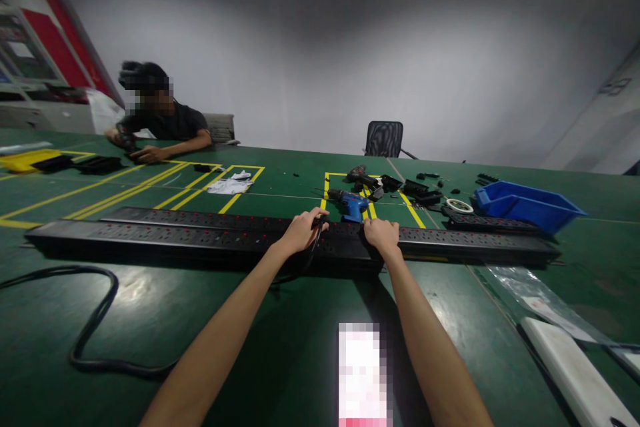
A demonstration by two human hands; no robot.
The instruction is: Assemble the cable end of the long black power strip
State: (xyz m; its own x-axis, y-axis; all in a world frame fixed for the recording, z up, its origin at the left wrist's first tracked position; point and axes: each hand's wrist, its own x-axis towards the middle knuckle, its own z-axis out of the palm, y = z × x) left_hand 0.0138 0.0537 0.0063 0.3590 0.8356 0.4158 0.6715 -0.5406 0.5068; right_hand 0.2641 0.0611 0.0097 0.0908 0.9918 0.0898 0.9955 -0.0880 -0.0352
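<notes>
Two long black power strips [165,236] with rows of sockets and small red marks lie side by side across the table. My left hand [302,231] is closed around a black cable [316,243] above the front strip; its fingertips are partly hidden. Over the front strip's right end, my right hand [383,235] is closed with the fingers wrapped over the far edge. The rear power strip [480,240] runs on to the right, beyond that hand. Just behind the strips, between my hands, lies a blue cordless drill [353,203].
Black plastic parts [417,188], a white ring [459,206] and a blue bin [530,205] sit at the right. A thick cable [95,320] loops at the left front. A co-worker [165,117] sits across the table. White gloves [231,184] lie near yellow tape lines.
</notes>
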